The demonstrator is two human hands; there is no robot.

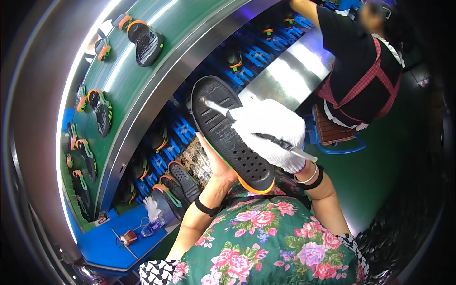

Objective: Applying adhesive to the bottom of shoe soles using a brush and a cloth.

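Note:
A long black shoe sole (221, 126), with slots toward its far end, round holes at the near end and an orange rim there, lies tilted in front of me. My left hand (217, 164), bare, supports it from beneath along its left edge, thumb up the side. In a white knitted glove, my right hand (270, 130) is closed on a slim brush (218, 108) whose pale tip meets the far part of the sole. A dark-and-clear handle (285, 145) sticks out behind the fingers; I cannot tell if it belongs to the same brush.
A green conveyor (123, 85) carrying sandals curves along the left behind a metal rail. Blue racks (183, 130) hold more shoes below it. A blue table (111, 242) bears a bottle (153, 227) and white glove (152, 209). A co-worker (363, 71) sits at the upper right.

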